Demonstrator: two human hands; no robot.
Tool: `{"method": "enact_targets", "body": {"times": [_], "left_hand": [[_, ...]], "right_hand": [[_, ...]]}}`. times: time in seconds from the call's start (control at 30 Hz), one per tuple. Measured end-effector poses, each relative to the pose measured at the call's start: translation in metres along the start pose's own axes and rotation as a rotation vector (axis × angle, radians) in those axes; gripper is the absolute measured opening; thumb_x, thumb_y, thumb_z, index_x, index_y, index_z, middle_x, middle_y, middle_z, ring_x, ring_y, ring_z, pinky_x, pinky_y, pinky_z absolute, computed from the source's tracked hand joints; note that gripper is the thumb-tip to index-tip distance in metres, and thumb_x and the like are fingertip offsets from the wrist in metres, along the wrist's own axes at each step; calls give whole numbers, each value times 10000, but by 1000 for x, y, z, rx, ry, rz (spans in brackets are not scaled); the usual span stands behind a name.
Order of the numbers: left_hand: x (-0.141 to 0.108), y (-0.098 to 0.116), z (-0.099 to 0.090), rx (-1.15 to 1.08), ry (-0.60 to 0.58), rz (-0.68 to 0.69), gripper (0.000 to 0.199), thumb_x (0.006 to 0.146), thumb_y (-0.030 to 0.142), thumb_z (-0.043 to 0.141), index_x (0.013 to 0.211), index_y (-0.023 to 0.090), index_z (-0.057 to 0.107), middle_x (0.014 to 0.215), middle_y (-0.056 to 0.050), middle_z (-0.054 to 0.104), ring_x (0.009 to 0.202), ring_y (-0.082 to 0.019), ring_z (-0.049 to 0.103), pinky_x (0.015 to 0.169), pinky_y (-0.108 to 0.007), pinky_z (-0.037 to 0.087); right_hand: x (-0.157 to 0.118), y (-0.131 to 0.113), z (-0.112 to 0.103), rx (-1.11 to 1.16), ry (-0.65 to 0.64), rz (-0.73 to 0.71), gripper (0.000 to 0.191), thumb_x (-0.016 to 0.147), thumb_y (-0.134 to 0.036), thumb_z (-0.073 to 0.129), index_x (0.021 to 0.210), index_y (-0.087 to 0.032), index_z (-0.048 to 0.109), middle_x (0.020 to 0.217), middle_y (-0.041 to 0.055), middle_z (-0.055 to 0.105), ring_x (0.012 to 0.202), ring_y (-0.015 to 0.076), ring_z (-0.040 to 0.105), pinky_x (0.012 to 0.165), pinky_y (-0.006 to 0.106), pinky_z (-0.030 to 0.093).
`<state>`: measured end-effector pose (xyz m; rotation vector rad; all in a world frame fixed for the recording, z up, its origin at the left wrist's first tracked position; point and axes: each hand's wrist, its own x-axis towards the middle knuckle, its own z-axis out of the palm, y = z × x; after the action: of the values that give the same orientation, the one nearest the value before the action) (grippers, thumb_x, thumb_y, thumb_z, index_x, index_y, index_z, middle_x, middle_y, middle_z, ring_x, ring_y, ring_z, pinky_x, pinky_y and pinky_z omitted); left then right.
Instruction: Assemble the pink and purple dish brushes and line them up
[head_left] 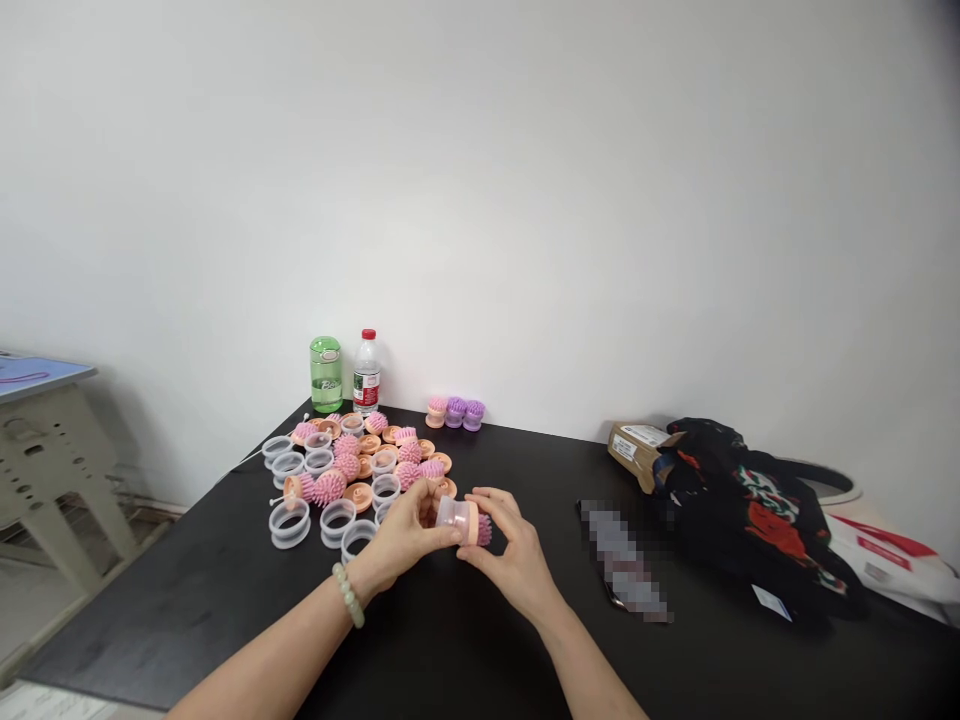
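Between the left hand (405,535) and the right hand (514,560), a small bristled brush (461,522) is held up just above the black tabletop (187,620), lying on its side. It has a clear plastic ring at the left end, a peach disc in the middle and pink spikes at the right end. Both hands curve around it, with the left fingertips (429,490) gripping the clear end and the right fingers (487,500) wrapped over the peach part. A pale green bead bracelet (349,595) circles the left wrist.

Just beyond the left hand lies a loose spread of clear rings (289,522), pink spiked heads (330,487) and peach caps (358,496). Farther ahead stand a green bottle (325,375), a red-capped water bottle (367,372) and a row of pink and purple brushes (455,412). Right of the right hand are a pixelated flat object (622,560), a cardboard parcel (637,450) and black patterned cloth (750,520)
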<state>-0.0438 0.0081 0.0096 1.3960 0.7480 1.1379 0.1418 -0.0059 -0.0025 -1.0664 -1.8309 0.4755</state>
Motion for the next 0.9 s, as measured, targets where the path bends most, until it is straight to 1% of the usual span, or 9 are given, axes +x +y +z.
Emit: {"method": "enact_targets", "body": {"times": [0.13,0.23,0.3,0.37,0.47,0.6,0.73,0.8,0.9], "left_hand": [[1,-3,-2,-14,4,1,461,682,470,799,931,184,536,868,-1,578,814,-168,543,747,-291,415],[2,1,-5,17,7,23,408,763,510,716,926,182,537,856,-3,571,798,-165,542,741,-297,423],[1,6,-8,108,14,66,352,814,504,659,901,186,536,842,-3,568,774,-164,537,717,-295,423],[0,12,-11,311,36,131,296,827,457,656,913,193,555,840,-4,581,759,-170,533,703,-297,416],[-2,18,-16,678,54,275,300,819,373,684,1060,222,589,967,-34,625,876,-217,556,792,-336,424],[-4,18,-20,1077,-41,414,336,822,319,671,1141,239,602,1057,-68,634,1004,-277,528,888,-409,401],[-3,12,-22,1333,-155,368,415,742,292,744,1131,236,613,1023,-73,651,989,-302,524,877,-444,388],[-2,9,-23,1381,-176,334,465,718,293,768,1142,216,595,1014,-78,653,994,-308,527,878,-448,389],[-1,6,-22,1436,-168,307,438,696,287,791,1076,192,596,1001,-85,652,1006,-318,530,900,-461,385]], "right_hand": [[0,0,-1,23,84,-32,441,674,-179,782,1081,-258,633,1189,82,615,1192,294,546,1009,463,462],[1,3,-2,37,138,-17,414,686,-206,765,1071,-246,622,1116,73,619,1076,273,587,938,432,500],[3,8,-6,53,156,33,428,714,-222,732,1124,-242,607,1094,68,612,964,239,617,869,397,527],[6,16,-14,75,152,85,481,737,-247,707,1200,-243,576,1104,67,609,913,221,638,840,383,535],[8,26,-30,53,80,168,474,759,-290,686,1216,-250,570,1115,60,628,945,233,655,836,385,528],[6,33,-47,-238,-87,241,325,728,-220,674,1050,-255,649,922,28,662,926,251,615,799,389,504],[2,32,-46,-483,-200,236,282,662,-171,725,928,-255,683,835,24,634,854,256,577,730,356,481],[1,31,-39,-508,-210,220,289,638,-174,760,906,-259,694,838,29,630,853,264,568,718,349,476],[1,30,-27,-528,-201,191,362,620,-166,791,959,-260,706,866,45,633,882,285,565,748,370,482]]}}
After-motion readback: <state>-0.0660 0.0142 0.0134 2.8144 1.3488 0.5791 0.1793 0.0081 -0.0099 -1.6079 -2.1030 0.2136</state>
